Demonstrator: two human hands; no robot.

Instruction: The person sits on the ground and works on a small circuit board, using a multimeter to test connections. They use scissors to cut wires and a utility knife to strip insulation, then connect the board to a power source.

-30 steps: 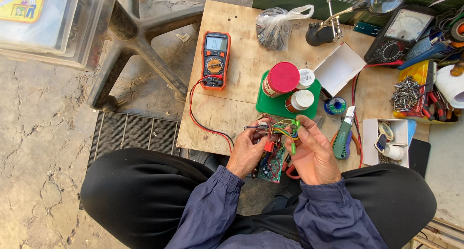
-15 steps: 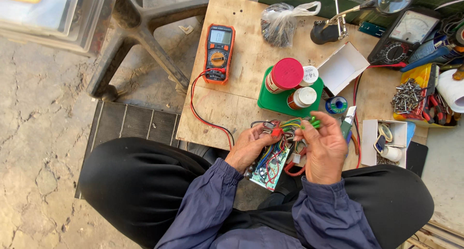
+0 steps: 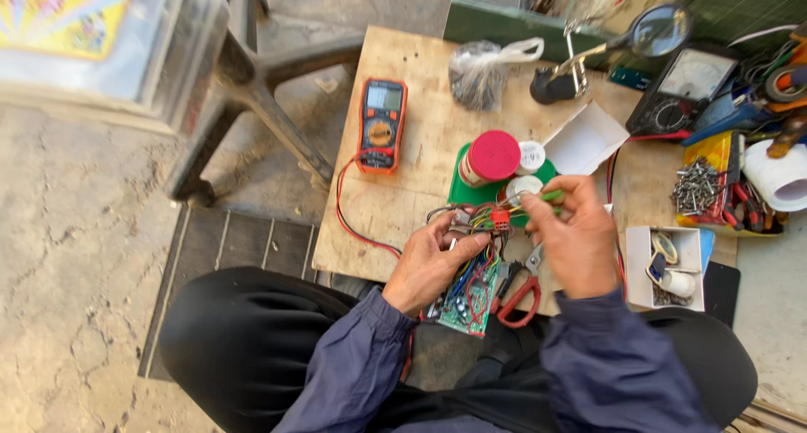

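Here the green printed circuit board (image 3: 471,294), bristling with red, yellow, green and blue wires, hangs at the near edge of the bare plywood work board (image 3: 403,198), tilted down toward the person's lap. The left hand (image 3: 430,265) is closed about the upper end of that circuit board, thumb over the wire bundle. The right hand (image 3: 576,240), just right of the circuit board, pinches a small green-tipped wire end (image 3: 551,196) between thumb and forefinger, directly above a little red connector block (image 3: 501,219) that sits at the top of the wiring.

Just right of the circuit board, under the right hand, lie red-handled pliers (image 3: 519,294) on the plywood. Beyond the circuit board stands a round tin with a red lid (image 3: 492,157) on a green square mat (image 3: 467,189), with two small white-capped pots (image 3: 530,157) touching it. Well to the left of the circuit board an orange and black digital multimeter (image 3: 380,124) rests face up, its red lead (image 3: 349,219) curling back toward the left hand. Farther off lie a clear plastic bag of dark parts (image 3: 477,73), a magnifier on a stand (image 3: 656,31), a black analogue meter (image 3: 685,87), an open white card box (image 3: 588,139), and, far right, a heap of silver screws (image 3: 696,185).
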